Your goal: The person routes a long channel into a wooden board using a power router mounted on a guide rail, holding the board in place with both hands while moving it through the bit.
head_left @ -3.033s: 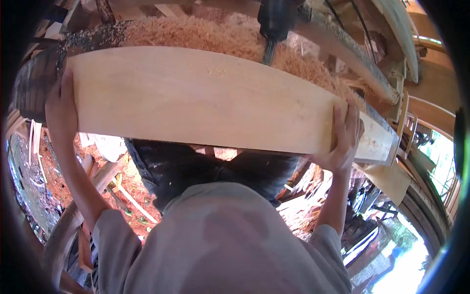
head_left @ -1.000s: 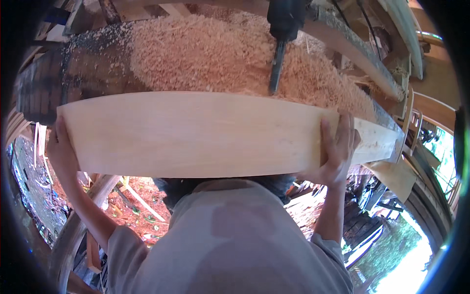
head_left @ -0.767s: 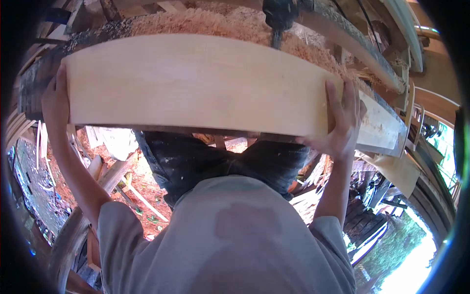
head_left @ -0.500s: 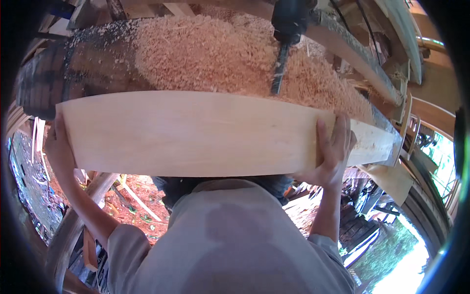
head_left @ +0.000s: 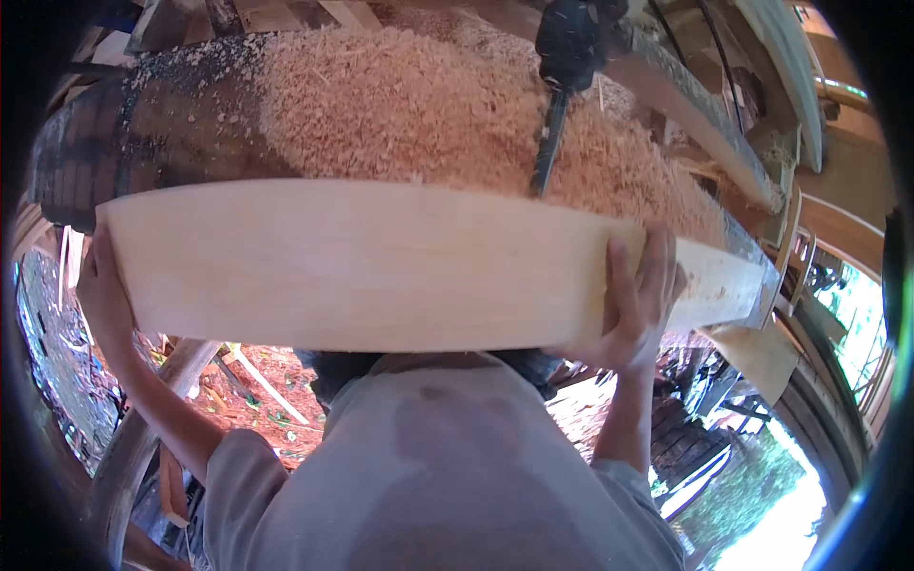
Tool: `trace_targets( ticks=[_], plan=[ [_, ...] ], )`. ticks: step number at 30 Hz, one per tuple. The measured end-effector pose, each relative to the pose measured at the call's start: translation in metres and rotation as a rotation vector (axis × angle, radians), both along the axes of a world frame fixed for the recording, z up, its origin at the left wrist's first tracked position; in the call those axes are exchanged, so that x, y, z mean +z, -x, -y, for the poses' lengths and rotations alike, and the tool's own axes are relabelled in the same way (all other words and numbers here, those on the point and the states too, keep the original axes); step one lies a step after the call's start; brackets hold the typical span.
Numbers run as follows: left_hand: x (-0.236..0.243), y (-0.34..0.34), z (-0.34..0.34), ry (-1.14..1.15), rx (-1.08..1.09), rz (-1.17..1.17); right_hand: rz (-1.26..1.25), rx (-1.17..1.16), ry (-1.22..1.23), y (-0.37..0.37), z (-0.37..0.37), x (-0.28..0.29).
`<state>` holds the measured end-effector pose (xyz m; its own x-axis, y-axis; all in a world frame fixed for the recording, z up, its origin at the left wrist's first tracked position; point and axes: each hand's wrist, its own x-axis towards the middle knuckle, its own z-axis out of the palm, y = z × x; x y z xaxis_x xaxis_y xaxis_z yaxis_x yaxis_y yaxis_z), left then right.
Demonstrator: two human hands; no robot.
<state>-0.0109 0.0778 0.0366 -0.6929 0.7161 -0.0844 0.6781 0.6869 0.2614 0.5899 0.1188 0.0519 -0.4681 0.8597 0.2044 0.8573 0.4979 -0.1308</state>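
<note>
A wide, pale wooden board (head_left: 371, 266) lies crosswise in front of my body. My left hand (head_left: 107, 285) grips its left end, the fingers partly hidden behind the edge. At the other end my right hand (head_left: 640, 295) clasps the board, thumb toward the near face and fingers over the end. Just beyond the board's far edge, a dark drill-like tool (head_left: 569, 48) points its long metal bit (head_left: 548, 143) down toward me, the tip close to the wood. Another pale wooden piece (head_left: 724, 281) extends to the right past my right hand.
Reddish wood shavings (head_left: 400, 105) heap over a dark workbench surface (head_left: 190, 133) behind the board. A long timber (head_left: 705, 124) slants at the back right. Rounded wooden pole (head_left: 143, 447) stands at lower left. Shavings litter the ground (head_left: 257, 400).
The board and both hands have shifted slightly left and nearer to me. In the picture, the drill-like tool sits a little farther right and lower.
</note>
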Motion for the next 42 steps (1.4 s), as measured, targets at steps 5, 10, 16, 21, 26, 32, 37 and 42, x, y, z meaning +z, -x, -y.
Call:
trace_targets(
  ticks=[5, 10, 16, 21, 26, 32, 37, 42],
  plan=[
    [0.008, 0.008, -0.06, -0.028, -0.04, -0.097, -0.031, 0.036, -0.036, 0.005, -0.036, -0.006],
    [0.001, 0.013, -0.073, 0.005, -0.122, -0.061, 0.007, -0.05, -0.035, 0.009, -0.034, -0.01],
    [0.006, 0.016, 0.005, -0.045, 0.068, -0.001, -0.018, -0.023, 0.066, 0.01, -0.004, 0.002],
    [0.009, 0.027, -0.054, 0.068, 0.081, -0.073, -0.03, -0.003, -0.007, 0.019, -0.043, -0.005],
    [0.006, 0.028, -0.053, 0.115, 0.062, -0.044, 0.012, -0.014, -0.034, 0.016, -0.039, -0.007],
    [0.01, 0.025, 0.009, -0.125, 0.075, -0.029, 0.012, 0.021, 0.03, 0.03, -0.007, 0.005],
    [0.012, 0.062, -0.046, 0.016, 0.129, -0.029, -0.029, 0.032, 0.031, 0.041, -0.049, -0.003],
    [-0.002, 0.057, -0.022, -0.01, -0.062, -0.116, -0.05, 0.014, 0.0, 0.038, -0.033, -0.009]
  ],
)
